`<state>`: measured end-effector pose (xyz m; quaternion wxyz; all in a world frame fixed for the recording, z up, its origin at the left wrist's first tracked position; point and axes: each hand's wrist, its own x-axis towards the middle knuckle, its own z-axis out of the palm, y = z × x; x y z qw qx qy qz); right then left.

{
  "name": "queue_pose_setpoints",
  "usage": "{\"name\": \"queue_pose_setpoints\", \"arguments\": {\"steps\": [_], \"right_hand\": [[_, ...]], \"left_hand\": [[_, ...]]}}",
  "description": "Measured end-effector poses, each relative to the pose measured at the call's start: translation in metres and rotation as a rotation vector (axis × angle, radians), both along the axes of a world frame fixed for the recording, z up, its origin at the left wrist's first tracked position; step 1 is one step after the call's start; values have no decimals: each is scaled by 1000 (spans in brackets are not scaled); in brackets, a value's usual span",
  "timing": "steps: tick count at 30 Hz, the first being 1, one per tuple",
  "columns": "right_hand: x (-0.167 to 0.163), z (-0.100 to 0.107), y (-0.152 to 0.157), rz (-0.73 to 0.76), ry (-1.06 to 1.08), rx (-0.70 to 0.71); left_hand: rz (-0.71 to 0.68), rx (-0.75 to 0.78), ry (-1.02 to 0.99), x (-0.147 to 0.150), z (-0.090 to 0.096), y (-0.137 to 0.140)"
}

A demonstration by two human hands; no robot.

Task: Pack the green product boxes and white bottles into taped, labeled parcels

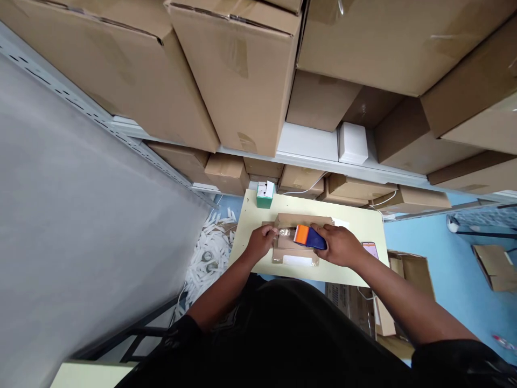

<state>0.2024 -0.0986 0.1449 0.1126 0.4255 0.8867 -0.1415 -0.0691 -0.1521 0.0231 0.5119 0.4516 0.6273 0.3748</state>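
Observation:
A small cardboard box lies on the pale yellow table in front of me. My right hand grips a tape dispenser, dark blue with an orange front, over the top of the box. From it a strip of shiny clear tape runs left along the box. At the box's left edge my left hand has its fingers pinched together on the tape's end. A white label shows on the near side of the box.
A green and white carton stands at the table's back left. A phone lies by its right edge. Shelves of cardboard boxes rise beyond. White strips cover the floor at left; an open cardboard box sits at right.

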Motion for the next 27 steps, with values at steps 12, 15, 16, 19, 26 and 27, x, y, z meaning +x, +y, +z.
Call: {"name": "queue_pose_setpoints", "arguments": {"steps": [12, 15, 16, 19, 26, 27], "right_hand": [[1, -4, 6, 13, -157, 37], [-4, -1, 7, 43, -190, 47], [-6, 0, 7, 50, -197, 50], [-10, 1, 11, 63, -213, 44], [-23, 0, 20, 118, -227, 6], [-25, 0, 20, 121, -227, 8]], "left_hand": [[23, 132, -29, 8, -7, 7], [160, 71, -116, 17, -15, 2], [187, 64, -139, 19, -18, 1], [227, 71, -147, 25, -25, -5], [363, -65, -65, 39, -52, -15], [361, -73, -46, 41, -56, -15]]}}
